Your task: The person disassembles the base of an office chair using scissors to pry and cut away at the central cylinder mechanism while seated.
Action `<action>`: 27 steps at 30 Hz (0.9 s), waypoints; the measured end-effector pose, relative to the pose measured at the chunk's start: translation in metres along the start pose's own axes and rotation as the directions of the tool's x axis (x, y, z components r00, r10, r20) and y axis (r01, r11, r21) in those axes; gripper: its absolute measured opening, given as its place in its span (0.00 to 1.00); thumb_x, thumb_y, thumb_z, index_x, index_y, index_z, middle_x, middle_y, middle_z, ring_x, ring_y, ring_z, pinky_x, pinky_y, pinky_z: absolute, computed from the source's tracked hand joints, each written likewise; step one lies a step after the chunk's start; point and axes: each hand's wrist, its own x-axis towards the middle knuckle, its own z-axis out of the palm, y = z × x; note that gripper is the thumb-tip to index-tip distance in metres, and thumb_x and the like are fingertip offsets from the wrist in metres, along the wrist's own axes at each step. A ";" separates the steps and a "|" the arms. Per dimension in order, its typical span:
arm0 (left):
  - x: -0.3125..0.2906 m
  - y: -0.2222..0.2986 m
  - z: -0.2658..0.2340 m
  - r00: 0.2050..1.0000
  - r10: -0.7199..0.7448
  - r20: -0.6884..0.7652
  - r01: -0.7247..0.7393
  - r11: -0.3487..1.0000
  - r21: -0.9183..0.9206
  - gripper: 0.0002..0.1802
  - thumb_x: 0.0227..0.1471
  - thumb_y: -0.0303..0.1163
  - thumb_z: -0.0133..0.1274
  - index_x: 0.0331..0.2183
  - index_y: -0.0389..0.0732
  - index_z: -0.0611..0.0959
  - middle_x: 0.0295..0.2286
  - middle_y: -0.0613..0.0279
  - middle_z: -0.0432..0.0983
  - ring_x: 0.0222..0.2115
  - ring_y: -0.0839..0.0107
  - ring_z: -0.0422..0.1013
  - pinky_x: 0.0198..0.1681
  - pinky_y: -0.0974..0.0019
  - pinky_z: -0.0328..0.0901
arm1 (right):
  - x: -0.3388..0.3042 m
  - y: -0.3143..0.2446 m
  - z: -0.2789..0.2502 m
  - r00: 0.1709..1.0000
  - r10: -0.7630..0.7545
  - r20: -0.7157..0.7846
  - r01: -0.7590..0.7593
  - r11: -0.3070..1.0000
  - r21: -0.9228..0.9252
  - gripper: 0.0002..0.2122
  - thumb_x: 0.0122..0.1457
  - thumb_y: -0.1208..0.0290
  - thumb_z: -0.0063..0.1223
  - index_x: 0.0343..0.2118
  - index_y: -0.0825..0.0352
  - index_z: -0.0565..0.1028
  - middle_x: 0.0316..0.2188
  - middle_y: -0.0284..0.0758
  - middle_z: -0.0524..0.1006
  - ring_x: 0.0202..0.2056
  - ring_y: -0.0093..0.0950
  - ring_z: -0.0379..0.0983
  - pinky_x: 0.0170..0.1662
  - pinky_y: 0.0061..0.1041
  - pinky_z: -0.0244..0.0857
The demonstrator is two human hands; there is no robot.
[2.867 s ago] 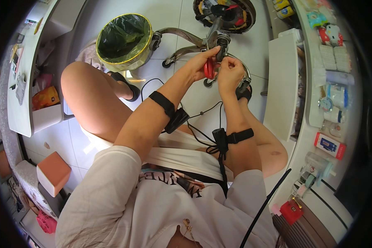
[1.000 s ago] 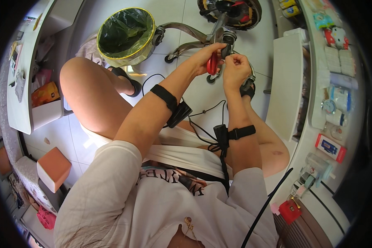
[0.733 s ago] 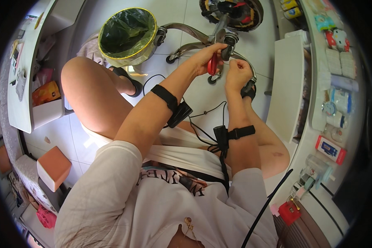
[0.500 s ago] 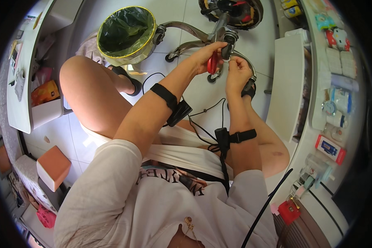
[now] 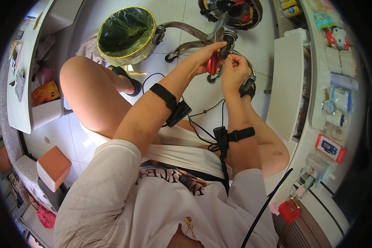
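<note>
An office chair lies tipped over, its metal base (image 5: 186,29) and casters facing me. My left hand (image 5: 203,58) is closed around a red-handled tool (image 5: 212,63), whose working end is hidden. The thumb of that hand rests against a dark caster (image 5: 226,49) at the end of a leg. Just right of and below this caster, my right hand (image 5: 236,72) has its fingers pinched together; anything between them is too small or hidden to make out. Another caster (image 5: 170,57) stands off to the left.
A lined bin with a yellow rim (image 5: 153,31) stands beyond my left knee. The chair's round underside (image 5: 250,14) lies at the far end. A white cabinet (image 5: 283,82) and crowded shelves flank my right. Black cables (image 5: 200,131) hang between my forearms.
My right hand has shifted slightly left and up, closer to the caster and my left hand. The left hand keeps its hold on the red-handled tool.
</note>
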 end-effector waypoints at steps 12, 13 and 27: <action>-0.007 0.005 0.009 0.996 -0.013 -0.092 0.016 0.999 0.041 0.16 0.45 0.50 0.53 0.25 0.47 0.76 0.21 0.69 0.72 0.19 0.78 0.69 0.17 0.69 0.64 | 0.015 0.029 0.004 1.000 -0.010 -0.019 0.012 0.996 0.089 0.02 0.44 0.80 0.52 0.21 0.72 0.71 0.17 0.29 0.68 0.16 0.17 0.61 0.22 0.17 0.58; -0.008 0.005 0.009 0.997 -0.010 -0.078 0.013 0.999 0.043 0.16 0.45 0.50 0.53 0.27 0.47 0.76 0.21 0.69 0.72 0.20 0.77 0.69 0.17 0.69 0.65 | 0.016 0.029 0.003 1.000 -0.006 -0.009 0.007 0.994 0.106 0.02 0.44 0.80 0.52 0.21 0.72 0.71 0.17 0.29 0.68 0.17 0.16 0.61 0.22 0.16 0.58; -0.007 0.006 -0.001 0.999 -0.005 -0.042 0.007 0.998 0.065 0.18 0.46 0.50 0.51 0.30 0.46 0.77 0.25 0.64 0.75 0.23 0.75 0.71 0.24 0.66 0.67 | 0.014 0.025 -0.006 0.998 0.058 -0.001 -0.057 0.987 0.147 0.01 0.48 0.79 0.50 0.24 0.71 0.71 0.17 0.26 0.68 0.18 0.14 0.60 0.23 0.14 0.57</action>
